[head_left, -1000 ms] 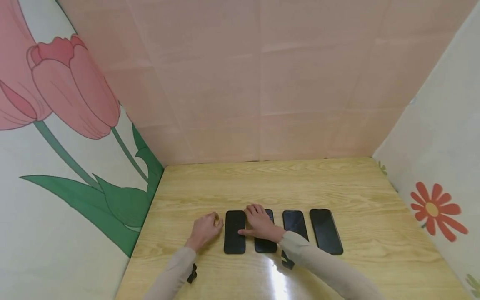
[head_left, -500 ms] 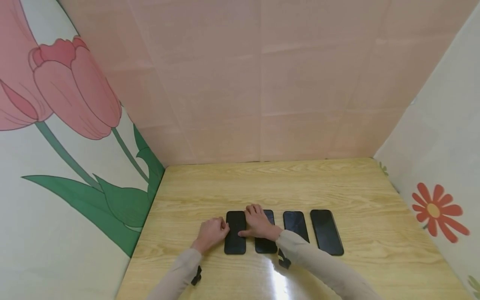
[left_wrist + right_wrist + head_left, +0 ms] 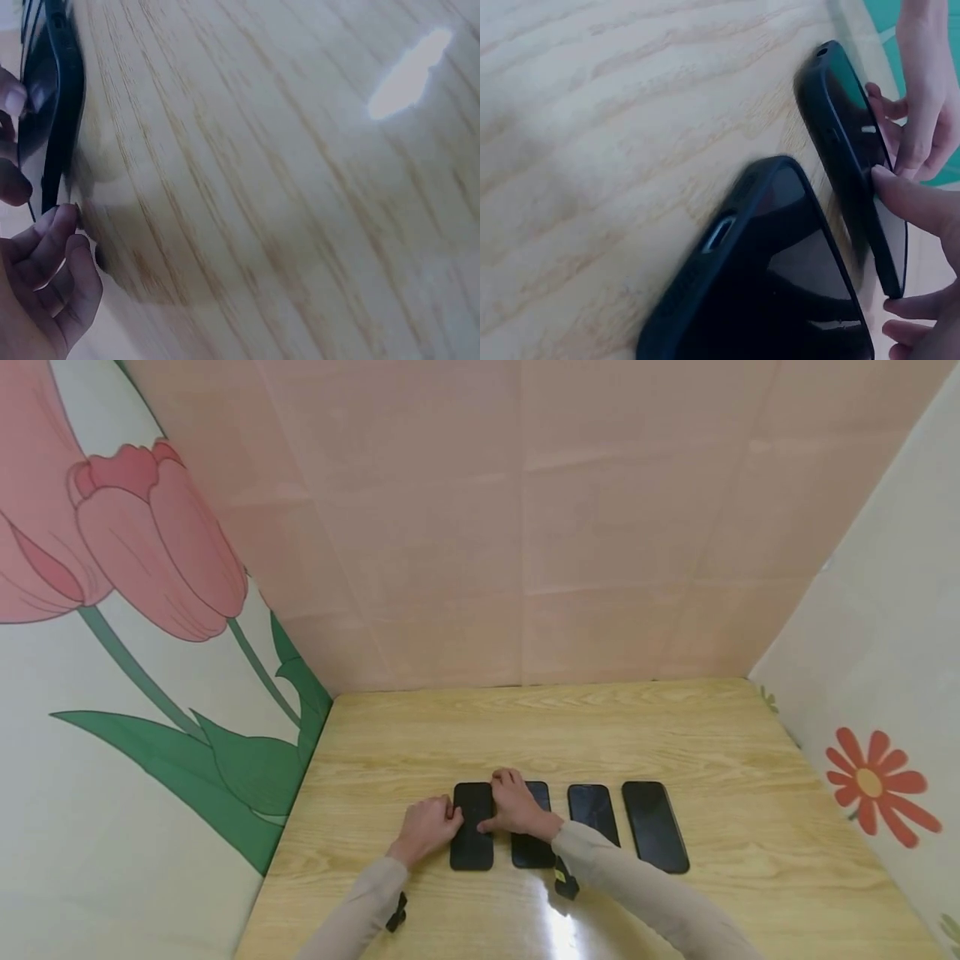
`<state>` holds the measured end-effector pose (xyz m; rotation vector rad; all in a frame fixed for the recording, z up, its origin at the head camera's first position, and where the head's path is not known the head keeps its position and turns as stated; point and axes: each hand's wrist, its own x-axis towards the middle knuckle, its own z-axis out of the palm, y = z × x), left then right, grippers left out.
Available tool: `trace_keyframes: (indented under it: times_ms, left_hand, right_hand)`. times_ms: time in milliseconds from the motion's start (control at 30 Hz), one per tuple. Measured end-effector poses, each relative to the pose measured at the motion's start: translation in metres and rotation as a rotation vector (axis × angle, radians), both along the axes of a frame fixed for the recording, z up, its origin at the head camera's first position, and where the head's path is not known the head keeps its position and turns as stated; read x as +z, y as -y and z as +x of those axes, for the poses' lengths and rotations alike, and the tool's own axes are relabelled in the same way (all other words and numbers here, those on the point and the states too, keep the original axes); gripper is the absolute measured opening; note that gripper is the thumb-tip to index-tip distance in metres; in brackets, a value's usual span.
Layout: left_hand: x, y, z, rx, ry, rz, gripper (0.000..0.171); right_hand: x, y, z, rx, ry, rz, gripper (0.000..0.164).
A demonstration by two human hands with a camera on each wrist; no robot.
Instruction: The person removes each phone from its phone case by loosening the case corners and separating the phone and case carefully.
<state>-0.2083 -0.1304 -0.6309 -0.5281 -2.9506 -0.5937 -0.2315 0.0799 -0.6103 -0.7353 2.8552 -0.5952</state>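
A black phone (image 3: 471, 850) lies screen up at the left end of a row on the wooden table. My left hand (image 3: 425, 827) is at its left long edge, fingers curled in and fingertips pinching the rim. In the left wrist view, the left fingertips (image 3: 66, 217) meet the dark edge of the phone (image 3: 69, 97). My right hand (image 3: 517, 806) spans the opposite side, thumb (image 3: 889, 180) on the edge of the screen and the other fingers near the top corner. Under the right hand lies a second phone (image 3: 532, 853), partly covered.
A third phone (image 3: 591, 810), partly behind the right forearm, and a fourth phone (image 3: 656, 827) continue the row to the right. Black wrist devices (image 3: 566, 881) hang below the sleeves. Bright glare (image 3: 561, 931) marks the near tabletop (image 3: 420, 739). Walls enclose the sides and back.
My left hand has moved right, from beside the leftmost phone onto its left edge, and its fingers have closed there. The right hand has stayed almost in place.
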Motion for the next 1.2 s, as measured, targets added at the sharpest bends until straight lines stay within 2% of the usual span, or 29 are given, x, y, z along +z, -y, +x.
trace_keyframes:
  times_ms: [100, 267, 400, 533, 667, 767, 967, 1200]
  left_hand:
    - [0.002, 0.001, 0.001, 0.012, 0.005, 0.015, 0.032]
    - [0.004, 0.002, 0.001, 0.024, 0.005, 0.048, 0.030]
    - [0.004, 0.003, 0.001, 0.021, -0.005, 0.074, 0.029]
    - [0.004, 0.004, 0.001, 0.020, -0.019, 0.100, 0.029]
    - [0.003, 0.003, 0.000, 0.016, -0.032, 0.100, 0.028]
    - [0.002, 0.002, 0.000, 0.008, -0.051, 0.099, 0.027]
    - [0.003, -0.002, -0.001, -0.003, -0.115, 0.103, 0.025]
    - [0.008, -0.007, -0.004, -0.027, -0.160, 0.091, 0.019]
  right_hand:
    - [0.001, 0.000, 0.000, -0.019, 0.017, -0.096, 0.091]
    - [0.003, 0.001, 0.001, -0.046, 0.038, -0.276, 0.076]
    - [0.007, 0.001, 0.003, -0.049, 0.139, -0.444, 0.066]
    - [0.010, 0.002, 0.006, -0.054, 0.223, -0.558, 0.055]
    - [0.007, 0.004, 0.006, -0.110, 0.229, -0.623, 0.037]
    - [0.004, 0.005, 0.006, -0.166, 0.217, -0.670, 0.030]
    - [0.008, 0.006, 0.005, -0.262, 0.202, -0.757, 0.026]
    - [0.015, 0.001, 0.004, -0.288, 0.167, -0.773, 0.029]
